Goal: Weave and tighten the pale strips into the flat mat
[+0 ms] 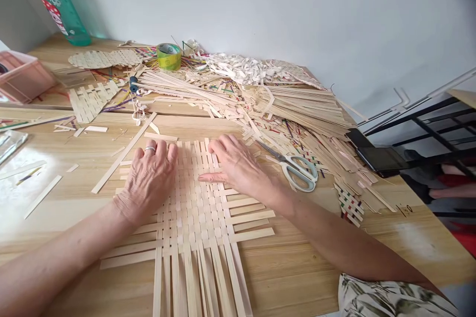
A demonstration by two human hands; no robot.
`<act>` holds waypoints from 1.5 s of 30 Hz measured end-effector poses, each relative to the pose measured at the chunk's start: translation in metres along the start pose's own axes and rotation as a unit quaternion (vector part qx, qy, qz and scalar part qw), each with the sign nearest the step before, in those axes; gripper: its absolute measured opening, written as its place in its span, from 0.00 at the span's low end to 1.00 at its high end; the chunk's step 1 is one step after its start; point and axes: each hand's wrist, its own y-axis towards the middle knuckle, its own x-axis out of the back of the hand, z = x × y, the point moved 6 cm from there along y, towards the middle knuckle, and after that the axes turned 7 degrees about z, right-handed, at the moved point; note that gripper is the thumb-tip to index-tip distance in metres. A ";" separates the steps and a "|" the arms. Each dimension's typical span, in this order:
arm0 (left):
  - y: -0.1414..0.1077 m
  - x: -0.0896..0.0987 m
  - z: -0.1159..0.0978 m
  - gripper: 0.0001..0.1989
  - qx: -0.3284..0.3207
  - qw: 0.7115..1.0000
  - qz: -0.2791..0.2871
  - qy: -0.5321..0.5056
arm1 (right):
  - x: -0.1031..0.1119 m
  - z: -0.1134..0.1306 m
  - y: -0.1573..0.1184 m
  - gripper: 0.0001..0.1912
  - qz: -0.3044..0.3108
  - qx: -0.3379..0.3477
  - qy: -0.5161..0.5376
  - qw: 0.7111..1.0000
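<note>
Already woven closely through the middle of the mat [201,208], flat on the table [282,277]; left loose in long near strips [192,282] and shorter left and right ends [253,217], so apparently unfinished there. Resting on the left part with the left hand [152,173], with fingers bent and thumb hidden; cannot tell if gripping. Touching the far right edge with the right hand [234,163], with thumb spread apart from fingers, apparently without clasping anything.

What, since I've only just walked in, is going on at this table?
A person has both hands on a woven panel of pale flat strips. The left hand lies along its left side near the far end; the right hand is at the far right, thumb stretched inward. Unwoven strip ends reach toward the person, and others stick out at both sides. Scissors lie to the right, with a strip bundle and tape roll farther back.
</note>
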 end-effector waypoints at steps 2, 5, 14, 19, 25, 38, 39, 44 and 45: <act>0.001 0.000 -0.001 0.09 -0.001 1.000 -0.006 0.007 | -0.001 0.000 -0.001 0.33 -0.009 0.000 -0.009 1.000; 0.001 0.002 -0.003 0.08 -0.005 1.000 -0.016 0.016 | 0.000 0.000 -0.003 0.33 -0.042 0.010 -0.002 0.999; 0.000 0.006 -0.005 0.09 -0.019 0.999 0.018 0.040 | -0.004 -0.003 -0.001 0.34 -0.056 0.038 0.018 0.998; -0.001 0.004 -0.007 0.09 -0.024 0.999 0.021 0.038 | -0.003 -0.003 -0.003 0.34 -0.064 0.040 0.018 0.997; -0.001 0.005 -0.005 0.10 -0.021 0.999 0.004 0.034 | -0.005 -0.003 -0.007 0.36 -0.054 0.027 0.031 0.998; 0.007 0.000 -0.008 0.09 -0.067 0.982 0.070 -0.159 | -0.004 0.002 -0.004 0.31 -0.032 0.056 0.082 0.995; 0.008 0.000 -0.009 0.10 -0.068 0.983 0.066 -0.159 | -0.004 0.001 -0.003 0.31 -0.031 0.054 0.086 0.994; 0.008 -0.003 -0.012 0.10 -0.068 0.989 0.030 -0.130 | -0.005 -0.001 -0.001 0.33 -0.022 0.051 0.110 0.992; 0.008 -0.004 -0.012 0.10 -0.069 0.989 0.025 -0.129 | -0.006 -0.001 -0.001 0.33 -0.020 0.051 0.114 0.992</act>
